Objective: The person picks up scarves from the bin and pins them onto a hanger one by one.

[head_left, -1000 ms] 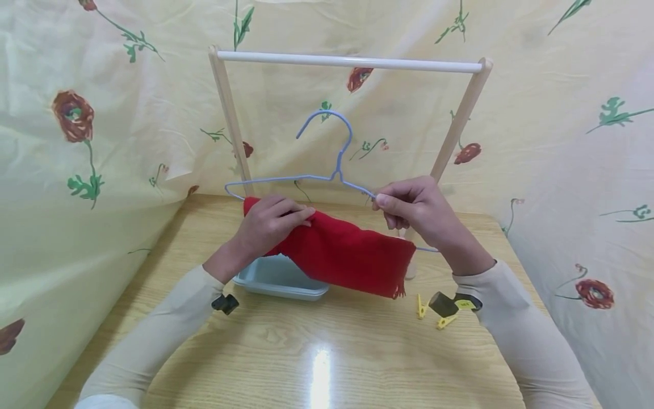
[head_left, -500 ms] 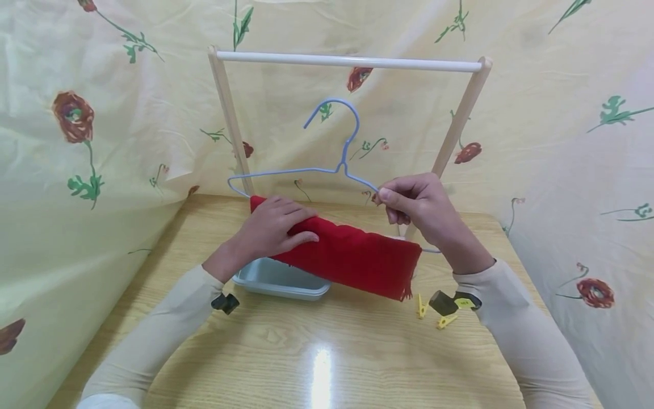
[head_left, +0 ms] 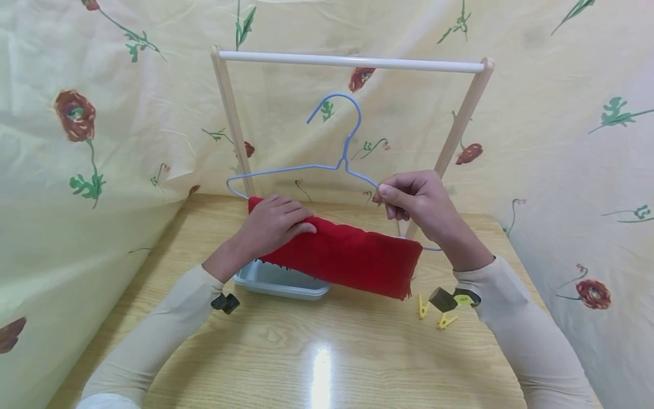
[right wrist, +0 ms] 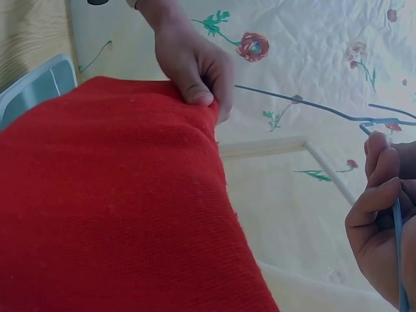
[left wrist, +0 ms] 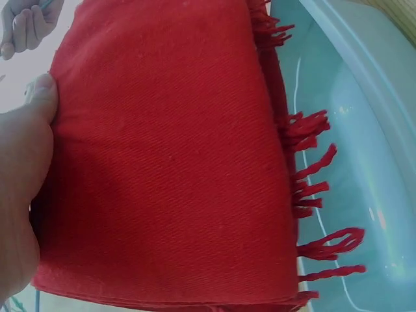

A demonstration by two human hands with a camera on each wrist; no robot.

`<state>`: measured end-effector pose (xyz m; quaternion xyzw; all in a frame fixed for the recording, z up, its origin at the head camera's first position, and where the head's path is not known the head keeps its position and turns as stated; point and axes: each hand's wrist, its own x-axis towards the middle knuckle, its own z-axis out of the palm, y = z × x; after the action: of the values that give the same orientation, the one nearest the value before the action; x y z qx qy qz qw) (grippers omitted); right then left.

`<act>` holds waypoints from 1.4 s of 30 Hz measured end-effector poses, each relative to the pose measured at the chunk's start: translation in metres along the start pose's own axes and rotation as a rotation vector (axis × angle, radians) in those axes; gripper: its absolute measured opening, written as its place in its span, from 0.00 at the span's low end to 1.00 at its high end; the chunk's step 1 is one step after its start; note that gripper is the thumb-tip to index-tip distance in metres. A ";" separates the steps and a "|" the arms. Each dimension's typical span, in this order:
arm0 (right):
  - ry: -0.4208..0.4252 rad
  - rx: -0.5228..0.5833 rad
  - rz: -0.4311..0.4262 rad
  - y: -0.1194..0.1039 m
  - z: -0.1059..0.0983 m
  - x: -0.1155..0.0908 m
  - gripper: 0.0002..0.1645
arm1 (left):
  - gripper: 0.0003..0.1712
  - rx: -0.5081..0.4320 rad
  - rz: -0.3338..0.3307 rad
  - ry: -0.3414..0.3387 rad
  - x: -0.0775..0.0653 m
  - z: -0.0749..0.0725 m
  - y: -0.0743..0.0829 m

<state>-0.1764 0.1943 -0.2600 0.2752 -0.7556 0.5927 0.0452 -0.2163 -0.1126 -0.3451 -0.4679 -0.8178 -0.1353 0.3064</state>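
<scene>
A red fringed scarf (head_left: 357,261) hangs folded over the bottom bar of a blue wire hanger (head_left: 317,166), above the table. My left hand (head_left: 273,227) grips the scarf's top edge near its left end, thumb in front and fingers over the fold; in the right wrist view the left hand (right wrist: 195,68) shows the same hold. On the hanger's right shoulder, my right hand (head_left: 416,199) pinches the wire between thumb and fingers. The hanger's hook points up. In the left wrist view, fringe trails from the lower edge of the scarf (left wrist: 169,156).
Behind the hanger stands a wooden rack with a white rail (head_left: 352,60). A light blue basin (head_left: 291,291) sits under the scarf. Two yellow clothespins (head_left: 423,307) lie on the table (head_left: 265,352) at right. Flowered cloth (head_left: 128,113) surrounds the table.
The hanger has risen slightly and shifted right with the scarf. My left thumb has moved down onto the scarf's front, and fringe now shows along its lower left edge.
</scene>
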 end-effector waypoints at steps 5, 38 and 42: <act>0.010 -0.038 0.018 0.000 -0.002 0.001 0.14 | 0.22 -0.017 0.001 0.080 -0.003 -0.001 0.001; 0.027 -0.041 0.028 0.004 -0.008 0.001 0.12 | 0.23 -0.385 -0.713 0.123 -0.071 -0.014 -0.004; 0.030 -0.055 0.020 0.005 -0.006 0.001 0.11 | 0.22 -0.560 -0.819 0.105 -0.068 -0.014 -0.002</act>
<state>-0.1816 0.2002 -0.2622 0.2571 -0.7735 0.5763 0.0582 -0.1871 -0.1665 -0.3768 -0.1651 -0.8502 -0.4823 0.1315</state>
